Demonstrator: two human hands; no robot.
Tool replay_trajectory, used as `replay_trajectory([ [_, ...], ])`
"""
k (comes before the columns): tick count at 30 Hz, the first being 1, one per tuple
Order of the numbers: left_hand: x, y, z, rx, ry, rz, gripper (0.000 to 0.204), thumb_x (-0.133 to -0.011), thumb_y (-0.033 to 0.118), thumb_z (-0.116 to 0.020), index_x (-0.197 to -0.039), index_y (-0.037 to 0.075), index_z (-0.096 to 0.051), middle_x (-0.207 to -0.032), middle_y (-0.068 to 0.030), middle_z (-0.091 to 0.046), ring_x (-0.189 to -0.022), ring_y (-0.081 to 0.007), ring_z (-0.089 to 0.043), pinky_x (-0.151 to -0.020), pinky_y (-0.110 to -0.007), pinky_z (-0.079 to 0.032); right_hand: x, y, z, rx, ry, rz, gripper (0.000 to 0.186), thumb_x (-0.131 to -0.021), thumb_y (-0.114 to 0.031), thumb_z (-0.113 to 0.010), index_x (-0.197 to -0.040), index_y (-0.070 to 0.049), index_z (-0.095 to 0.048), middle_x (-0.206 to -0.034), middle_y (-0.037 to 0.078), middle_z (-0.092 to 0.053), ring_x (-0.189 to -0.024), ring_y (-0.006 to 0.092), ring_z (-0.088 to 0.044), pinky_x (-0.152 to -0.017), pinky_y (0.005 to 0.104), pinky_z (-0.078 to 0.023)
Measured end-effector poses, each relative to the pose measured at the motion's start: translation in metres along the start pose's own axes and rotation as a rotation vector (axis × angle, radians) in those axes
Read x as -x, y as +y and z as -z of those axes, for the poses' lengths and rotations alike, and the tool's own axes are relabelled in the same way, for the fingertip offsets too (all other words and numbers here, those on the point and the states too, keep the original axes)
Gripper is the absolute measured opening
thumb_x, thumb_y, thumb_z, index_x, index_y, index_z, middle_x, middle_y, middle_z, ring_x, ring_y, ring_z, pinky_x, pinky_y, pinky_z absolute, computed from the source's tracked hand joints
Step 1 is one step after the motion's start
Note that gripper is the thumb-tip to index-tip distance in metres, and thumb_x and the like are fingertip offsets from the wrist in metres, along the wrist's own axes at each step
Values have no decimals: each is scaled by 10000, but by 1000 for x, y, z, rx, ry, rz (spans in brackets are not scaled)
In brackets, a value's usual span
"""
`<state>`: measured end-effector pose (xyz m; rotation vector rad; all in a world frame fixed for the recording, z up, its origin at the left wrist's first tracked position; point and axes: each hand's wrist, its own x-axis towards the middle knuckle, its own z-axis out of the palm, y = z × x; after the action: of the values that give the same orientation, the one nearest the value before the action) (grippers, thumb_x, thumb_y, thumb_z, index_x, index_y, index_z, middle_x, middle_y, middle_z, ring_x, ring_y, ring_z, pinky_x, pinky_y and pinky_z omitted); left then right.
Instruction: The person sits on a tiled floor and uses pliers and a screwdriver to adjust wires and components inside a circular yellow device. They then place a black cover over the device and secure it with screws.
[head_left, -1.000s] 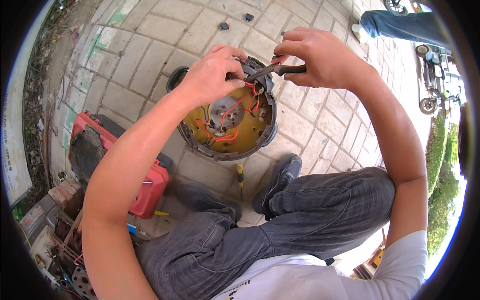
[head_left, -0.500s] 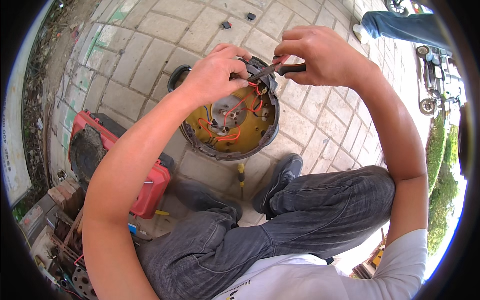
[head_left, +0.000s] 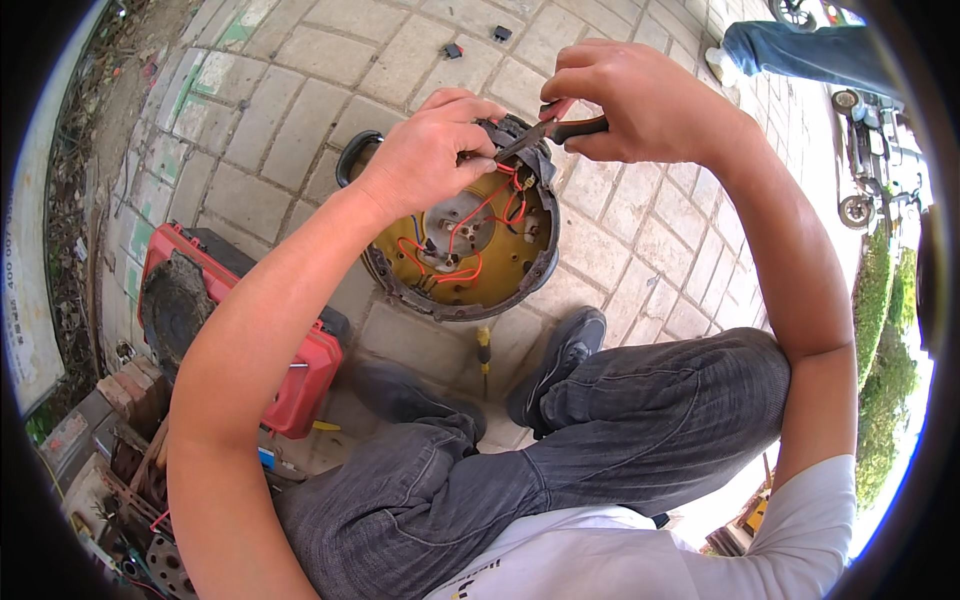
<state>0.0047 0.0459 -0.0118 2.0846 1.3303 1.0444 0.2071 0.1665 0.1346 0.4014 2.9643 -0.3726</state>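
Note:
An upturned round appliance base point(head_left: 462, 262) lies on the paving, its yellow inside showing red wires point(head_left: 478, 212) and a metal plate. My left hand point(head_left: 425, 150) pinches a wire at the upper rim of the base. My right hand point(head_left: 640, 100) grips pliers with red-and-black handles point(head_left: 552, 130), their jaws pointing left at the same wire, right beside my left fingertips. My dark shoes sit just below the base.
A red tool case point(head_left: 300, 385) lies open at the left beside my left forearm. A yellow-handled screwdriver point(head_left: 484, 350) rests on the paving under the base. Junk parts pile at lower left. Another person's leg point(head_left: 800, 50) and a parked scooter point(head_left: 870, 150) are at upper right.
Both hands have stayed at the rim of the base; the pliers shifted slightly at the wire, and the view has drifted a little.

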Motion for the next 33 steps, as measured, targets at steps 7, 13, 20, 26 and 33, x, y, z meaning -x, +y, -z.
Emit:
replay_trajectory([
  [7,1,0,1,-9,-9,18,111,-745,68,-797,-833,36,-738,-1210,-73,-695,-1207,-275,-572,-988,-389,-496,-4,-1,3,-21,-53,-17,237,-756,-196,-774,-897,-19,-703,-922,141,-688,-929,349,-664,-789,450,-525],
  [13,-1,3,3,-26,-35,27,146,-766,123,-795,-884,57,-739,-1239,-64,-680,-1201,-271,-578,-999,-389,-494,8,0,2,62,-26,-28,257,-796,-228,-743,-930,-14,-693,-864,155,-673,-920,364,-656,-784,455,-520],
  [20,-3,8,1,18,-52,204,247,-823,138,-759,-1061,107,-700,-1197,-58,-691,-1097,-262,-637,-944,-380,-515,47,-44,40,-263,-330,-523,418,-945,-364,-620,-960,50,-676,-757,219,-640,-762,374,-653,-725,466,-508],
  [26,-20,2,10,375,-255,602,346,-887,101,-715,-1222,42,-648,-1036,-58,-710,-935,-127,-663,-833,-297,-535,81,-117,-36,-1756,-95,-1258,411,-1039,-413,-523,-1216,-59,-636,-933,104,-665,-702,229,-659,-697,378,-588],
  [33,-31,1,8,520,-292,636,390,-928,119,-700,-1294,6,-629,-1106,-58,-697,-956,-111,-647,-861,-283,-531,51,-175,-113,-2606,550,-1028,464,-1044,-473,-447,-1281,-97,-580,-1061,146,-666,-851,326,-692,-828,524,-575],
])
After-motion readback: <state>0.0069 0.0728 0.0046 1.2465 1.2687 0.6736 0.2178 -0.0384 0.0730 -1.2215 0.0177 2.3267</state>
